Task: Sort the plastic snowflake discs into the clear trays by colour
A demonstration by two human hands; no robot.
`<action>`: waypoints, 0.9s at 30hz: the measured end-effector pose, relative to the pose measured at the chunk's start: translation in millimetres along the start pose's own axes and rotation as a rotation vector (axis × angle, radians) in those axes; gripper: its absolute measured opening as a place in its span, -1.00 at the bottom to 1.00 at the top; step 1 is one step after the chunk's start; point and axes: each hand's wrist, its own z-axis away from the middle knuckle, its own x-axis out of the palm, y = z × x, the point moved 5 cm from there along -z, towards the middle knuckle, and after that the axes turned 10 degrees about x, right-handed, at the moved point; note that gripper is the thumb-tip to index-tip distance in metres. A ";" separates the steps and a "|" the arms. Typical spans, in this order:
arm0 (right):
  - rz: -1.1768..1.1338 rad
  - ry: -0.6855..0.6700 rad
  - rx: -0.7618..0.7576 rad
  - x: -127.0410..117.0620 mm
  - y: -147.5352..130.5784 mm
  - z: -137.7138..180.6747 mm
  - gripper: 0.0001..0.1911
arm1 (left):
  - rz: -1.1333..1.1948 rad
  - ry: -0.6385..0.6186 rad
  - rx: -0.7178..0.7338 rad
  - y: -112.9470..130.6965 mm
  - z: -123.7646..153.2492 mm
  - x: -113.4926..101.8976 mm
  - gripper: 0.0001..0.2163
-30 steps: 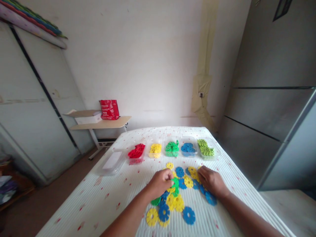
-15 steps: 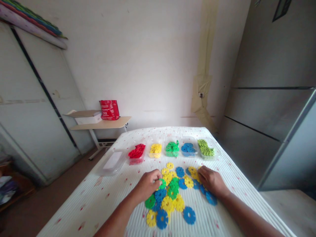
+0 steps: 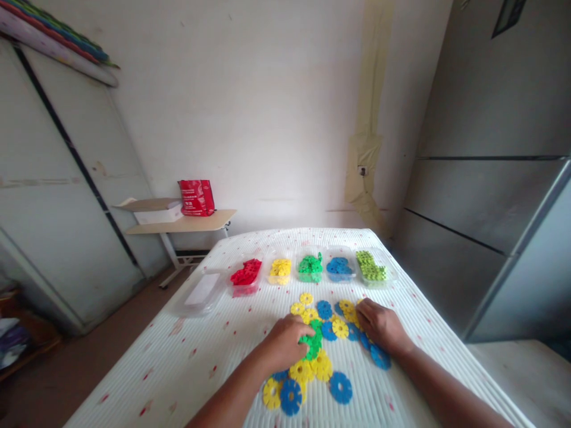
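Note:
My left hand [image 3: 288,340] is over the loose pile, its fingers closed on a green notched plastic disc [image 3: 307,341] against other green discs [image 3: 316,327]. It hides part of the pile beneath it. Yellow discs [image 3: 311,370] and a blue disc [image 3: 291,397] lie just in front of it. My right hand [image 3: 382,326] rests at the pile's right side with fingers curled together. Its fingertips meet yellow discs [image 3: 347,308]; what they pinch is hidden. Blue discs [image 3: 379,356] lie beside and under this hand. A single blue disc [image 3: 341,387] sits apart near me.
Across the table [image 3: 178,362] stand clear tubs: red pieces [image 3: 246,273], yellow discs [image 3: 280,268], green discs [image 3: 310,268], blue discs [image 3: 339,267] and light green pieces [image 3: 370,266]. A clear lid-like container [image 3: 203,294] lies left. A side table [image 3: 214,221] holds a red bag [image 3: 196,198].
My left hand has moved right and slightly nearer me with the green disc, onto the green discs in the pile's middle. My right hand has stayed in place.

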 end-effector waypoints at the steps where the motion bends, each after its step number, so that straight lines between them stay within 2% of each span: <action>1: -0.002 0.002 0.001 -0.5 -0.3 -0.1 -0.69 | -0.018 -0.013 0.009 0.1 -0.6 0.5 -0.69; 11: 0.025 -0.012 0.000 4.6 2.0 0.8 -0.69 | 0.042 -0.011 -0.010 3.7 -0.9 -6.3 -0.70; 22: 0.006 0.002 0.009 2.8 1.2 0.9 -0.70 | 0.512 -0.098 -0.110 -3.2 -5.9 -24.2 -0.84; 24: -0.003 0.007 0.015 2.8 1.0 0.9 -0.70 | 0.603 -0.044 -0.138 -8.7 -14.9 -32.0 -0.84; 27: -0.002 0.004 0.009 2.4 -0.1 0.7 -0.71 | 0.643 0.117 -0.204 -20.3 -37.3 -48.1 -0.84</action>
